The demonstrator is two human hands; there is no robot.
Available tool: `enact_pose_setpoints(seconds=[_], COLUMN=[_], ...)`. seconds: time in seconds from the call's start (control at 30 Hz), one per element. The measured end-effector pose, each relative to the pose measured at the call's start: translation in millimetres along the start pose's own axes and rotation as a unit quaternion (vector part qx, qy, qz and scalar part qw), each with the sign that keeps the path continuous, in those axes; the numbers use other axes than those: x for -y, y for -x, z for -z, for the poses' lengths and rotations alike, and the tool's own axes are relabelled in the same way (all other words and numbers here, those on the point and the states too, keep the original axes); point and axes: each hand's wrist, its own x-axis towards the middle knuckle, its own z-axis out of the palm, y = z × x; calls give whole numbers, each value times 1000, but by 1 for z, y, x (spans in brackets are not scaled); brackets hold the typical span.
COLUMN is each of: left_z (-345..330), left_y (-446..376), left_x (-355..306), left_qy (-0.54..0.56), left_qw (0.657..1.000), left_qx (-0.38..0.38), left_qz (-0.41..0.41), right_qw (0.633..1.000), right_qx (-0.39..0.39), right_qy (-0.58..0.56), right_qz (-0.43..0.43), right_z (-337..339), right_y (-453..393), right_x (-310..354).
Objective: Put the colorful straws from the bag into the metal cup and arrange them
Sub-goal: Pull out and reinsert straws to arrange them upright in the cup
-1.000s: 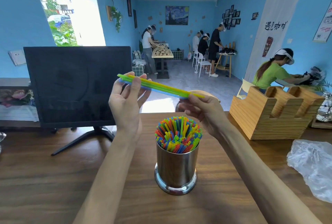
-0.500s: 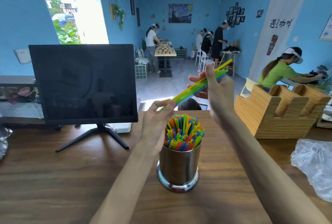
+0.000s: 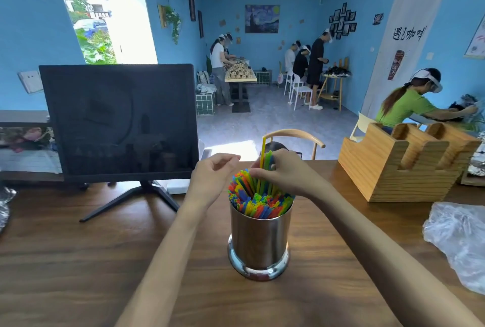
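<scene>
A shiny metal cup (image 3: 259, 242) stands upright on the wooden table, packed with colorful straws (image 3: 258, 202). My right hand (image 3: 284, 173) hovers over the cup's back rim and grips a small bunch of straws (image 3: 263, 154), yellow and green, held upright with their lower ends among the straws in the cup. My left hand (image 3: 211, 178) hangs just left of the cup's top with loosely curled fingers, holding nothing. The clear plastic bag (image 3: 459, 240) lies crumpled at the table's right edge.
A black monitor (image 3: 119, 119) on a stand occupies the table's back left. A wooden slotted holder (image 3: 404, 164) sits back right. A chair back (image 3: 294, 135) rises behind the table. Several people work at tables farther into the room.
The bunch of straws went from slanted above the cup to upright and partly sunk into it. My left hand let go of the bunch and drew back to the left.
</scene>
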Motion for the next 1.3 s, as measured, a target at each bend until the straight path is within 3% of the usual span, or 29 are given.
enact_pose_setpoints(seconds=[0.17,0.3,0.43,0.57,0.63,0.73,0.87,0.97,1.03,1.13,1.2,1.3], left_z=[-2,-4,-3,-9,-15,-20,-17,-17,-18,-18,-17,-15], left_y=[2,-1,-6,-15,-18,-23,-30,-33,-33,-30,-29,-30], left_x=[7,7,10,12,12,11,10,9,9,7,6,5], left_qy=[-18,-45,-64,-77,-116,-130,-154,-191,-223,-230,-228,-217], left_qw=[1000,999,998,992,984,980,974,970,966,964,964,967], left_qx=[-13,3,13,77,103,126,144,143,135,130,135,132], left_qz=[-8,-24,-17,62,82,80,78,47,7,-34,-37,-32], right_qw=[990,990,994,966,982,990,960,940,943,965,975,988], right_qx=[-79,42,64,206,183,53,-62,-111,-103,-22,48,68], right_qy=[-87,98,44,157,49,-132,-260,-291,-278,-235,-199,-123], right_qz=[79,96,82,20,22,5,-86,-141,-152,-112,-88,-56], right_z=[4,-3,-1,-1,3,4,-1,-2,-3,-2,-4,-10], right_y=[8,13,21,18,15,8,-1,-4,-4,-3,-5,-11], right_x=[3,4,7,5,3,-8,-29,-40,-44,-46,-43,-40])
